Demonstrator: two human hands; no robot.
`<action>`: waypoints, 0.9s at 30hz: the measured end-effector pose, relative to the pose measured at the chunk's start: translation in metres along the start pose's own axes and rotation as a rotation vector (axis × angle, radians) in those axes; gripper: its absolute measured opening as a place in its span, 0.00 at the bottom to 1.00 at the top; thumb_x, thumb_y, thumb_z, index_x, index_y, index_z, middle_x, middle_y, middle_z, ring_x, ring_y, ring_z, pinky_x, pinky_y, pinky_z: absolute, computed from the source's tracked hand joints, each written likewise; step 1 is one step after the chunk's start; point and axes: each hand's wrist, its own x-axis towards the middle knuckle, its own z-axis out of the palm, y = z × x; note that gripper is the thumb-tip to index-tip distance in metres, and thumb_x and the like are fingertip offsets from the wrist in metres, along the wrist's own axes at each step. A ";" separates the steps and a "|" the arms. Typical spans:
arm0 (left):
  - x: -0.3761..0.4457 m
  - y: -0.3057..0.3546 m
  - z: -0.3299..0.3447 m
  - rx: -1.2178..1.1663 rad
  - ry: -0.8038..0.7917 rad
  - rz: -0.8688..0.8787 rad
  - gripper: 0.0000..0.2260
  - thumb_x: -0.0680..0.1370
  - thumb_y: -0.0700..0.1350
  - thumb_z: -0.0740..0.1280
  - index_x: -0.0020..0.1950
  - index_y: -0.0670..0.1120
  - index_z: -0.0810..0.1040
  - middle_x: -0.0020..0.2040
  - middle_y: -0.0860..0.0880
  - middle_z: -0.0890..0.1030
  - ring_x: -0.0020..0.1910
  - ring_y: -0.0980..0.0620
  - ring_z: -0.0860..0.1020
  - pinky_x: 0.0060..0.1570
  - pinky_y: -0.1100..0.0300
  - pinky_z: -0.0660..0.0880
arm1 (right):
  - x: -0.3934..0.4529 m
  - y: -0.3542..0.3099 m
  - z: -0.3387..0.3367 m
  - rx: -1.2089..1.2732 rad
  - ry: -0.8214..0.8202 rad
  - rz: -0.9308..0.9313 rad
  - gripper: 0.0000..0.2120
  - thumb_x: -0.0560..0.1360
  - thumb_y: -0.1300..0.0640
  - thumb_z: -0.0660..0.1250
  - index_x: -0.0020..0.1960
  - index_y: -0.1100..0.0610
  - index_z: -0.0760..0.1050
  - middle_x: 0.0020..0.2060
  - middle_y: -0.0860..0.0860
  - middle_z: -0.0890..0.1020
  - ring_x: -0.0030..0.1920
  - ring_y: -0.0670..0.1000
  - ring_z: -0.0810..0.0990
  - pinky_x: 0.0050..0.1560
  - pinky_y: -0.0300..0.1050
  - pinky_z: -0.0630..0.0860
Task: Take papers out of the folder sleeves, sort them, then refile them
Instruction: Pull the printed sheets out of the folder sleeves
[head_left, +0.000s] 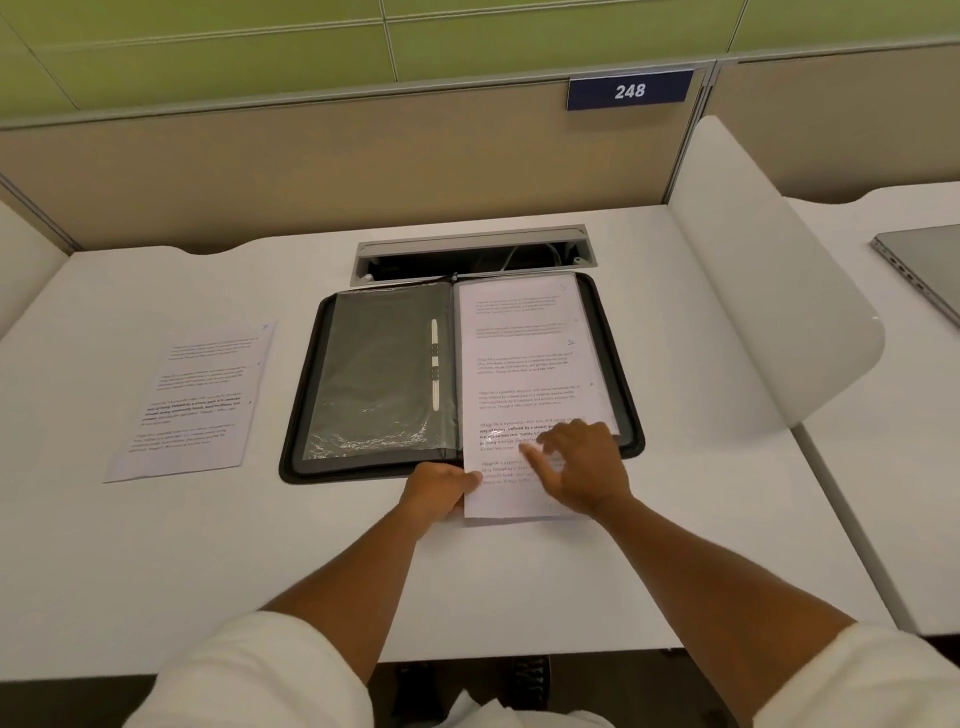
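Both hands work one thin, floppy sheet (511, 488): my left hand (439, 488) pinches its near-left edge, my right hand (582, 467) lies flat on it, fingers spread.

This was an open-plan office or study hall of numbered cubicle seats. A flat white laminate worktop (156, 545) was fenced at twelve o'clock by a beige fabric partition panel (311, 171) carrying a dark blue rectangular number plate reading 248 (629, 90). A grey metal cable hatch (472, 253) was sunk into the worktop. At two o'clock a curved white side divider (769, 291) separated the next seat, where a closed silver laptop (924, 270) lay.
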 end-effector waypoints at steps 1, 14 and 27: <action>-0.001 0.001 -0.001 0.046 -0.020 -0.013 0.06 0.77 0.45 0.73 0.45 0.43 0.83 0.38 0.49 0.84 0.30 0.56 0.79 0.28 0.67 0.73 | 0.003 -0.002 -0.002 0.004 0.037 0.163 0.19 0.77 0.40 0.62 0.46 0.55 0.83 0.39 0.48 0.83 0.42 0.53 0.81 0.45 0.50 0.74; -0.012 0.014 -0.012 0.368 -0.275 -0.113 0.11 0.76 0.52 0.74 0.51 0.46 0.84 0.43 0.49 0.87 0.37 0.55 0.84 0.39 0.62 0.74 | 0.010 0.030 -0.024 0.371 -0.230 1.127 0.18 0.72 0.60 0.71 0.59 0.64 0.71 0.54 0.58 0.79 0.49 0.58 0.81 0.45 0.47 0.78; -0.008 0.010 0.002 0.182 -0.078 -0.073 0.08 0.76 0.45 0.72 0.49 0.41 0.83 0.45 0.47 0.87 0.41 0.49 0.85 0.35 0.63 0.71 | 0.006 0.044 -0.034 0.468 -0.546 1.108 0.16 0.74 0.53 0.72 0.56 0.62 0.76 0.53 0.57 0.82 0.53 0.59 0.82 0.59 0.53 0.79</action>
